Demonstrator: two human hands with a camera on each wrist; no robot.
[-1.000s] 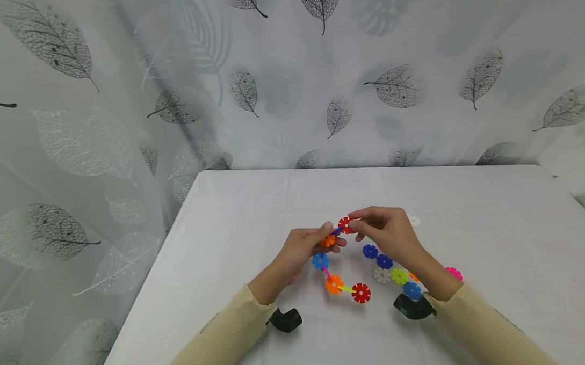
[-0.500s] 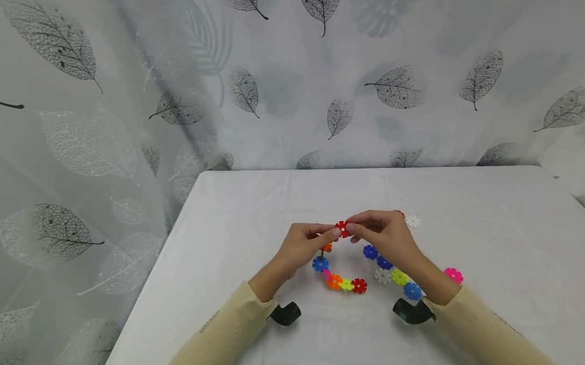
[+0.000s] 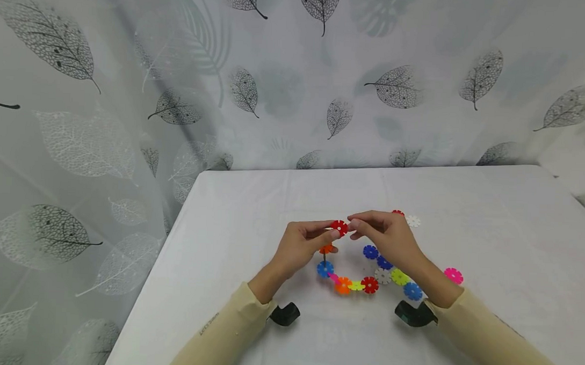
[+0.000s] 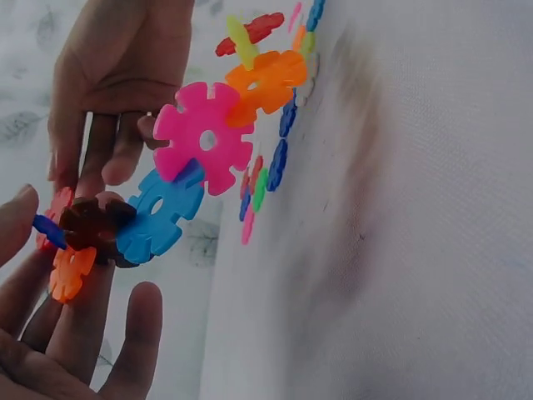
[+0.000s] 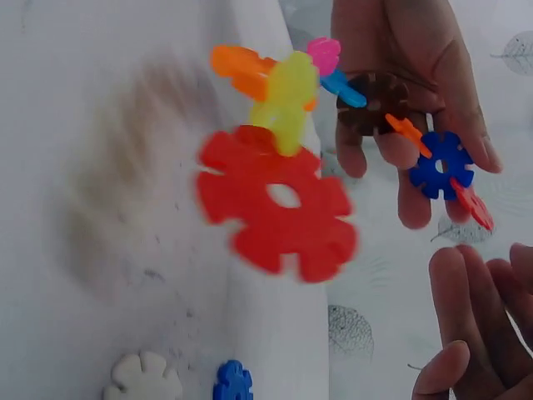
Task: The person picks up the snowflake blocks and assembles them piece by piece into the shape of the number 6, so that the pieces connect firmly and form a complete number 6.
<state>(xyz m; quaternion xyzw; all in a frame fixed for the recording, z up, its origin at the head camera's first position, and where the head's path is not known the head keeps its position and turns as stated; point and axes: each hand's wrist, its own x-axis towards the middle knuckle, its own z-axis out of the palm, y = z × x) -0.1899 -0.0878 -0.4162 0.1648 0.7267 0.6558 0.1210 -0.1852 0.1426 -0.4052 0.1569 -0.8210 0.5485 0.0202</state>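
A curved chain of slotted snowflake discs hangs over the white table. In the head view my left hand (image 3: 297,247) pinches its upper end, by a red disc (image 3: 340,227). A dark blue disc (image 5: 426,179), an orange disc (image 4: 71,271) and a brown disc (image 5: 366,117) follow. Below them come a light blue disc (image 4: 150,229), a pink disc (image 4: 179,133), another orange disc (image 4: 279,79), a yellow disc (image 5: 291,92) and a second red disc (image 5: 250,200). My right hand (image 3: 387,234) is just right of the upper red disc, fingers loosely bent and slightly apart from it.
Loose discs lie under and beside my right forearm: dark blue (image 3: 370,252), white (image 3: 382,276), yellow-green (image 3: 399,276), light blue (image 3: 413,291) and pink (image 3: 454,275). Farther back is another white disc (image 3: 413,221). Black elbow-shaped pieces (image 3: 286,314) sit at both wrists. A leaf-patterned curtain (image 3: 281,96) hangs behind.
My right fingers have come off the upper red disc, which they pinched earlier. My left thumb has shifted up from the orange disc towards it. The chain's lower end has swung slightly right.
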